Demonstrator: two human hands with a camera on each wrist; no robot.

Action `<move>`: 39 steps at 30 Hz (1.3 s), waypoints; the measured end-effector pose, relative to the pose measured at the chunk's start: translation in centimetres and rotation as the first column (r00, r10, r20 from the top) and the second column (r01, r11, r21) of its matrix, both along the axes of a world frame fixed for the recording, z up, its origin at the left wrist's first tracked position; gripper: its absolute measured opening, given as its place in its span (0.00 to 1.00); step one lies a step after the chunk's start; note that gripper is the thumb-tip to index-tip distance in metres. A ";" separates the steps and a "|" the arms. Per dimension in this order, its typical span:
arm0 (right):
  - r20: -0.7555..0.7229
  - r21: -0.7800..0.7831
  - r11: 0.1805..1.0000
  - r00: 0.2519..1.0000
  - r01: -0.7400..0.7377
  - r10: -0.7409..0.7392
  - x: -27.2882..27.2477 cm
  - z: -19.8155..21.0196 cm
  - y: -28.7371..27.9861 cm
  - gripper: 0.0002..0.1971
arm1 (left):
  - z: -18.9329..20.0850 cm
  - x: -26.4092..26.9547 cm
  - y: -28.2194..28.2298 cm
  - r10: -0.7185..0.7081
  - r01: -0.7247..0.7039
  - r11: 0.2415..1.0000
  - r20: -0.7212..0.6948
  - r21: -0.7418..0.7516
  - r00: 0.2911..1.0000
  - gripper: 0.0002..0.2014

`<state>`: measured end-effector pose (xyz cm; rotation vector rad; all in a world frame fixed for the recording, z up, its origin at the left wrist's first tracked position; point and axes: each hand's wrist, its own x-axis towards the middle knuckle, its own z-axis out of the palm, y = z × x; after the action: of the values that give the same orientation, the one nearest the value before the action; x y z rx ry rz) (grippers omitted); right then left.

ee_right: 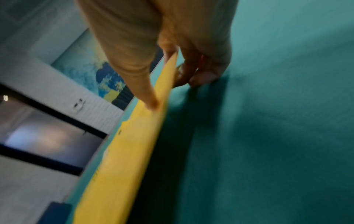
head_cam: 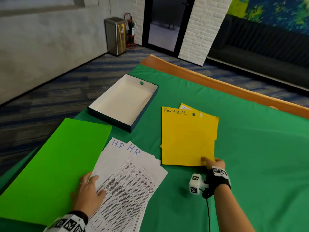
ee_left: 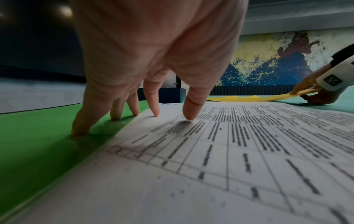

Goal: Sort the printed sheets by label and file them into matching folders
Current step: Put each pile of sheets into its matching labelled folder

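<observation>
A fanned stack of printed sheets [head_cam: 128, 178] headed "H.R." lies at the near left, partly on an open bright green folder [head_cam: 55, 164]. My left hand [head_cam: 90, 190] rests flat with straight fingers [ee_left: 153, 106] across the folder [ee_left: 38, 144] and the sheets [ee_left: 229, 151]. A yellow folder [head_cam: 187, 138] labelled "Receptionist" lies to the right, over another yellow folder [head_cam: 185, 107]. My right hand [head_cam: 212, 163] pinches its near right corner, thumb on top, fingers under, lifting the edge [ee_right: 134, 136] off the cloth.
An empty white-lined box lid [head_cam: 123, 99] with dark sides stands at the back left of the table. Green cloth [head_cam: 250, 156] covers the table; its wooden edge [head_cam: 217, 84] runs along the far side. A metal bin [head_cam: 115, 36] stands on the floor beyond.
</observation>
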<state>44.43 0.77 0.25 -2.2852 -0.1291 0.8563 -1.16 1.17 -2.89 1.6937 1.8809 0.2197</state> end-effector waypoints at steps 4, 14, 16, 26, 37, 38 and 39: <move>-0.137 0.124 0.986 0.986 0.111 -0.094 0.1 1.0 -0.3 0.13 | 0.0 -0.1 0.1 0.010 -0.010 1.000 0.009 0.007 1.000 0.27; -0.369 -0.017 0.999 0.929 -0.030 0.022 -2.1 5.5 -3.3 0.23 | 1.2 -0.2 0.2 -0.032 0.032 0.999 0.011 -0.007 0.999 0.26; -0.360 -0.011 1.000 0.933 -0.001 -0.003 -1.9 7.1 -4.0 0.24 | 1.4 -0.3 0.2 -0.036 0.036 0.999 0.019 -0.008 0.999 0.25; -0.112 0.195 0.979 0.993 0.067 -0.045 -0.8 11.2 -5.3 0.19 | 1.9 -0.7 -0.2 -0.055 0.056 0.998 0.034 -0.013 0.998 0.25; 0.566 0.489 0.858 0.690 0.159 -0.450 -2.6 13.8 -8.4 0.11 | 1.0 -1.5 -1.0 -0.201 0.201 0.979 -0.006 0.010 0.980 0.24; 0.579 0.516 0.839 0.653 0.170 -0.488 -3.2 14.1 -9.9 0.11 | 0.8 -1.7 -1.2 -0.238 0.238 0.971 -0.020 0.002 0.971 0.25; 0.584 0.549 0.817 0.619 0.175 -0.525 -4.1 14.2 -11.4 0.11 | 0.6 -1.9 -1.5 -0.272 0.272 0.962 -0.034 -0.003 0.962 0.26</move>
<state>40.38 -10.68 14.49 -1.9605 -0.1744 -0.3167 -3.01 -0.33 -2.26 1.9438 1.6474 0.0822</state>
